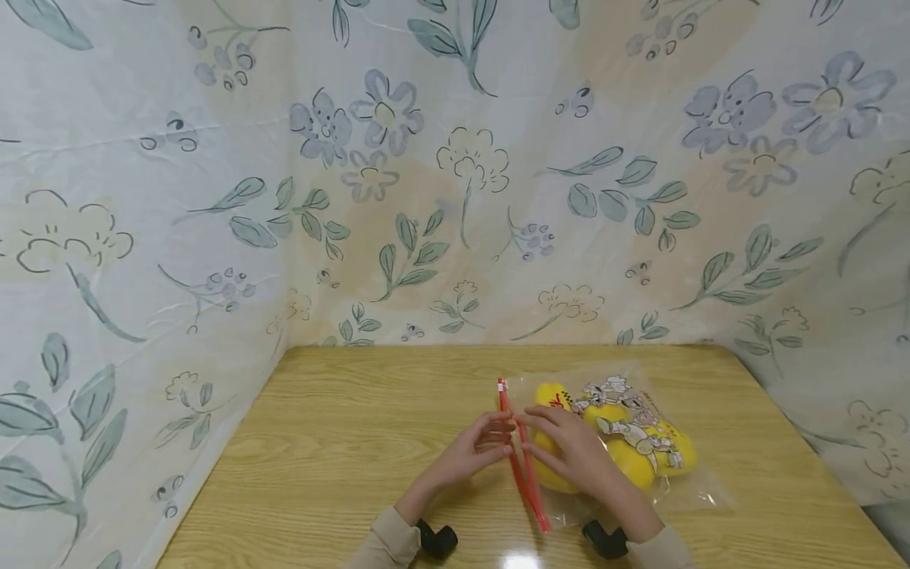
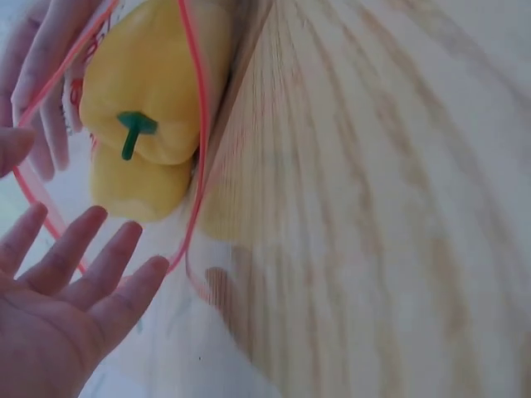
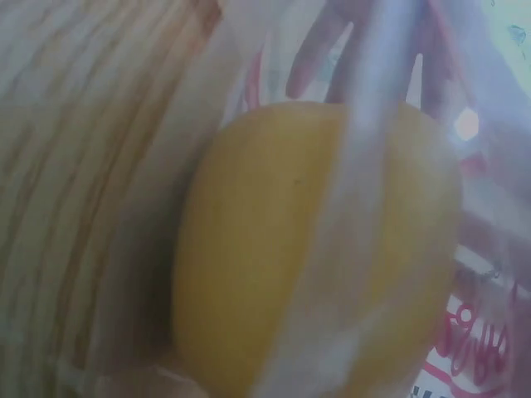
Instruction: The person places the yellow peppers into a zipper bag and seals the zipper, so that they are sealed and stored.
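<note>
A clear zip bag with a red-edged mouth and cartoon print lies on the table, mouth facing left. Inside sit yellow bell peppers, one showing its green stem; the mouth gapes around them in the left wrist view. My left hand is at the mouth's left side, fingers spread and fairly straight, fingertips right at the red edge. My right hand lies over the bag just behind the mouth, its fingers extended toward the left hand. A yellow pepper behind creased plastic fills much of the right wrist view.
The wooden table extends to the left of the bag and behind it. A floral cloth hangs along the back and both sides. Black wrist devices show below the forearms.
</note>
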`<state>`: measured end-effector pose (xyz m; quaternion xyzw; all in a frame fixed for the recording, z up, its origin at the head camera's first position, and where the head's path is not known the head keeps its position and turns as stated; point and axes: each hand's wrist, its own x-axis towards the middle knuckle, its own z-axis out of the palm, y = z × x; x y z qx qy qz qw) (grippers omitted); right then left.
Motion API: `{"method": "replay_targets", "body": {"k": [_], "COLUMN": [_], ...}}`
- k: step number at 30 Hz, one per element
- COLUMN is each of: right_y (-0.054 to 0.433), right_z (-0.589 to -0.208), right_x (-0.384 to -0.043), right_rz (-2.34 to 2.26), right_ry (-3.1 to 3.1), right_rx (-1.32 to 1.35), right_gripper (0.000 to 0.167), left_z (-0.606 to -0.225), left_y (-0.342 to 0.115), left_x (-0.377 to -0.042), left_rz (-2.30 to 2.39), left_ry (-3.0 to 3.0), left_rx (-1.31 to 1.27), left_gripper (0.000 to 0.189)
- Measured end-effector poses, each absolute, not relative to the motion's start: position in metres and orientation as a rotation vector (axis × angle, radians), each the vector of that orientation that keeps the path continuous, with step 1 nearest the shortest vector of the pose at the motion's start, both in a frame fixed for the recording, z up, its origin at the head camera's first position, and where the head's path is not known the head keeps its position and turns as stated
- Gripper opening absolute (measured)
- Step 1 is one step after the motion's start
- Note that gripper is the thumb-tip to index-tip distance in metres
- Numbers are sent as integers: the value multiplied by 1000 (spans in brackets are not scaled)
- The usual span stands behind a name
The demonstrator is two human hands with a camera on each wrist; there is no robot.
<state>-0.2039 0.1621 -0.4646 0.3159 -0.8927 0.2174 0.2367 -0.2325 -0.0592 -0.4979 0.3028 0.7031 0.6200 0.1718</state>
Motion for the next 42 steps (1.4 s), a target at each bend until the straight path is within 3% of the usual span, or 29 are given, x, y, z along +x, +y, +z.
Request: {"method": "replay_targets", "body": {"k": [13, 33, 42], "right_y": [169, 177, 179], "right_z": [-467, -470, -475], "right_x": [-191, -167, -156], "right_rz": [611, 672, 642], "right_ry": [-2368, -2330, -2339], "right_rx": [948, 1135, 1209], "right_gripper": [46, 45, 60], "left_z": [-465, -468, -469], "left_y": [-60, -40, -33], "left_x": [-232, -258, -266], "left_rz": [1769, 1920, 1948], "left_ry": [2268, 2206, 2158], "left_rx": [714, 513, 429], "left_gripper": [39, 36, 35]}}
